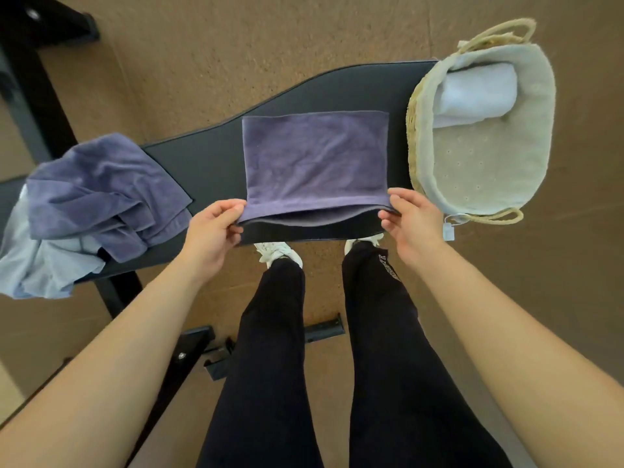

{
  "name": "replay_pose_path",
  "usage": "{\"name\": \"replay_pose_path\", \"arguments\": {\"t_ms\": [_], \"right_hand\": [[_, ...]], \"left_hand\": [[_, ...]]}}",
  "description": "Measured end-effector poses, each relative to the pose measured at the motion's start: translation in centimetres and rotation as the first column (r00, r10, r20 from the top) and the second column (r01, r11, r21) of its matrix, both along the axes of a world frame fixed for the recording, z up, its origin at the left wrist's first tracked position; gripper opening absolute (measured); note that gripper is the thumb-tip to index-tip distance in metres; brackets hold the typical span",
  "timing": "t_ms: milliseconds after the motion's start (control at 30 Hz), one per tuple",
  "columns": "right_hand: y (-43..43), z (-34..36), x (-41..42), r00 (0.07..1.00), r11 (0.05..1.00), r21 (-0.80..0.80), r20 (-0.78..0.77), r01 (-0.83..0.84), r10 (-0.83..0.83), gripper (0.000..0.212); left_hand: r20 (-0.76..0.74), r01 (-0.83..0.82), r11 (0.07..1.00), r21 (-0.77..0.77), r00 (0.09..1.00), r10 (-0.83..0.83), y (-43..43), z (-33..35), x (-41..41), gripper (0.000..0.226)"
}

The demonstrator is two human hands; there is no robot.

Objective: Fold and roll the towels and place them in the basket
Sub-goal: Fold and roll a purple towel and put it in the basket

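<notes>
Currently you are working early in the task, by my judgement: one pale rolled towel (pixel 472 96) is lying in the basket (pixel 413 136), one purple towel (pixel 315 160) is lying folded flat mid-bench (pixel 209 163), and a heap of unfolded towels (pixel 101 197) is waiting at the left end. Your left hand (pixel 211 234) and right hand (pixel 412 221) are each pinching a near corner of the purple towel, its soft layers gaping slightly along that edge.
</notes>
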State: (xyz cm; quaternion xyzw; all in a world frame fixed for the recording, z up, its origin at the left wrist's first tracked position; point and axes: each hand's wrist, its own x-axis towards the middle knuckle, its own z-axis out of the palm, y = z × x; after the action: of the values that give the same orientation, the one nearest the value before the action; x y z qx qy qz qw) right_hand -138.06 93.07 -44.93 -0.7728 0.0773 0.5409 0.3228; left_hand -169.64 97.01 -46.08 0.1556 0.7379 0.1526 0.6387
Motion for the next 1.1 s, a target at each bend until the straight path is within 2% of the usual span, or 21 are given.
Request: {"name": "replay_pose_path", "arguments": {"t_ms": [167,267,333,400,467,500,567,633,667,700,767,833,900,1000,1067,1100], "right_hand": [[6.0,-1.3,0.2,0.973,0.975,0.073,-0.116,0.209,-0.200,0.015],[9.1,-2.5,0.1,0.960,0.961,0.099,-0.136,0.259,-0.245,0.027],[10.3,-3.1,-0.1,0.965,0.959,0.161,-0.161,0.234,-0.209,0.042],[10.5,-3.8,-0.2,0.989,0.974,0.185,-0.089,0.134,-0.119,0.058],[9.8,-4.9,-0.5,0.993,0.988,0.140,0.111,-0.062,0.046,0.055],[9.3,-5.3,-0.7,0.955,0.973,0.101,0.240,-0.206,0.177,0.049],[7.9,-6.3,-1.0,0.782,0.853,0.021,0.413,-0.521,0.467,0.043],[6.6,-7.1,-1.1,0.488,0.595,-0.082,0.489,-0.800,0.723,0.048],[6.0,-7.6,-1.1,0.336,0.460,-0.146,0.500,-0.876,0.798,0.053],[5.5,-7.9,-1.1,0.227,0.363,-0.200,0.493,-0.910,0.840,0.058],[4.8,-8.6,-1.1,0.115,0.271,-0.275,0.473,-0.923,0.874,0.062],[4.2,-8.9,-1.2,0.067,0.235,-0.320,0.460,-0.918,0.886,0.062],[3.6,-8.9,-1.3,0.073,0.238,-0.326,0.445,-0.915,0.892,0.060],[2.8,-8.4,-1.4,0.069,0.234,-0.327,0.447,-0.916,0.892,0.055],[2.3,-8.3,-1.6,0.102,0.262,-0.307,0.452,-0.915,0.886,0.052],[2.2,-8.1,-1.8,0.164,0.309,-0.264,0.454,-0.914,0.876,0.050]], "left_hand": [[0.086,-0.285,0.955,-0.079,0.953,0.292,6.6,-1.4,2.1,0.007],[0.126,-0.402,0.912,-0.088,0.903,0.410,9.4,-2.8,3.3,0.011],[0.128,-0.475,0.879,-0.046,0.870,0.477,10.3,-3.5,3.9,0.020],[0.001,-0.480,0.877,0.031,0.877,0.480,9.9,-4.4,4.4,0.021],[-0.226,-0.339,0.935,0.102,0.908,0.354,8.4,-5.6,4.4,0.023],[-0.336,-0.223,0.968,0.112,0.909,0.248,7.4,-6.3,4.3,0.027],[-0.454,-0.003,0.996,0.092,0.890,0.044,5.7,-7.2,4.1,0.037],[-0.474,0.136,0.988,0.077,0.876,-0.084,5.1,-7.8,4.4,0.048],[-0.467,0.164,0.984,0.069,0.877,-0.113,5.2,-8.1,4.6,0.054],[-0.452,0.169,0.984,0.059,0.883,-0.125,5.4,-8.1,4.9,0.058],[-0.406,0.156,0.987,0.027,0.904,-0.132,5.8,-8.4,5.2,0.060],[-0.402,0.174,0.985,0.005,0.902,-0.157,5.6,-8.7,4.9,0.049],[-0.379,0.216,0.976,0.001,0.904,-0.200,4.9,-8.4,4.4,0.035],[-0.282,0.256,0.967,-0.019,0.926,-0.251,3.5,-6.8,3.5,0.031],[-0.221,0.288,0.958,-0.003,0.934,-0.282,2.7,-5.2,3.2,0.037],[-0.185,0.296,0.955,0.020,0.940,-0.288,2.3,-4.5,3.3,0.039]]}}
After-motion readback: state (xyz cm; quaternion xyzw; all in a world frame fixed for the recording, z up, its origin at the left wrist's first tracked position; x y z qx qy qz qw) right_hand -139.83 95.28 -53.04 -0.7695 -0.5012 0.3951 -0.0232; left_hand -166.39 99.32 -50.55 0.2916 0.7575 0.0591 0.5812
